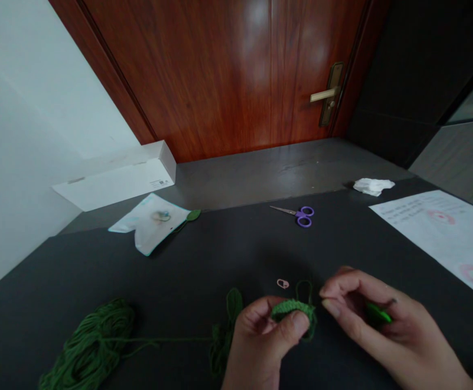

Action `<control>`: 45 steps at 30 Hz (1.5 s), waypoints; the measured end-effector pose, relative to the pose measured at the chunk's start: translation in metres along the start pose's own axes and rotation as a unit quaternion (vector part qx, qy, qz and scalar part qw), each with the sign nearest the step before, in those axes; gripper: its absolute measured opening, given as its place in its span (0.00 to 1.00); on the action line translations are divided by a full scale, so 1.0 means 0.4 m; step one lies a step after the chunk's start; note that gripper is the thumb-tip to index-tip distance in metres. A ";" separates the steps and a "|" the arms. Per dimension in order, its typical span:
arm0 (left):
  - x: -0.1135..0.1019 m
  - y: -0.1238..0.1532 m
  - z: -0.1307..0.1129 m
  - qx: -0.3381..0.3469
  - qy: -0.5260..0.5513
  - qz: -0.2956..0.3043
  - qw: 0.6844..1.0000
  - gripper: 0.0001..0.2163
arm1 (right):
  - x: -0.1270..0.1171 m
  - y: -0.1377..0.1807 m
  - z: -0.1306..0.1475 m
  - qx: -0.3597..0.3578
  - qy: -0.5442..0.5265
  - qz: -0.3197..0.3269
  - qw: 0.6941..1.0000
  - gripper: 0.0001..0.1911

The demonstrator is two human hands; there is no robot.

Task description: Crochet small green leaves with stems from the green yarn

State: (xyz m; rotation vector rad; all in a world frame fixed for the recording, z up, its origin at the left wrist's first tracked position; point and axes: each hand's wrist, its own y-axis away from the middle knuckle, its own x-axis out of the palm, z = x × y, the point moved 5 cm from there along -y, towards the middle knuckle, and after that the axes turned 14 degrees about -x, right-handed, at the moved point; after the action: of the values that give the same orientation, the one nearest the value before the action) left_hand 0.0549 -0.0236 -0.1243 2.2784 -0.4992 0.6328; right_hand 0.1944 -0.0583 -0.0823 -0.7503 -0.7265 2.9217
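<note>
My left hand [260, 336] pinches a small green crocheted piece [293, 309] between thumb and fingers, just above the dark table [203, 254]. My right hand [382, 325] is closed beside it, fingertips pinched near the piece's right end, with a bright green crochet hook [378, 313] lying in the palm. A strand of green yarn runs left from the piece to a loose bundle of green yarn [92, 344] at the near left. A small pink stitch marker [283, 283] lies just beyond my hands.
Purple-handled scissors [299, 215] lie mid-table. A plastic packet [149, 221] with a green leaf-shaped piece [193, 215] sits at the far left, a white box [118, 176] behind it. A printed sheet [447, 233] lies at the right, crumpled white paper [373, 186] beyond. A wooden door [228, 76] stands behind.
</note>
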 end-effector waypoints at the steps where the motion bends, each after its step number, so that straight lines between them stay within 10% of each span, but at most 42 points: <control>1: -0.001 0.000 0.000 0.001 0.003 0.000 1.000 0.09 | -0.003 0.001 0.012 -0.037 0.024 -0.010 0.999 0.04; 6: -0.003 -0.004 0.002 0.005 0.003 0.007 1.000 0.08 | 0.011 0.005 0.043 -0.142 0.094 0.021 0.985 0.09; 20: 0.003 0.003 -0.004 0.019 -0.044 -0.018 0.999 0.08 | 0.015 -0.005 0.039 -0.148 0.122 0.025 0.981 0.08; 45: 0.015 -0.005 0.016 -0.079 0.056 0.066 0.993 0.06 | 0.013 -0.014 0.008 -0.036 0.014 0.033 0.999 0.08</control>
State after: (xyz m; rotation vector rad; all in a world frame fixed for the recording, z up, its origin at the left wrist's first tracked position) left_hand 0.0625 -0.0281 -0.1260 2.0619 -0.6266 0.7545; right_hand 0.1877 -0.0540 -0.0795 -0.8350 -0.8233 2.9509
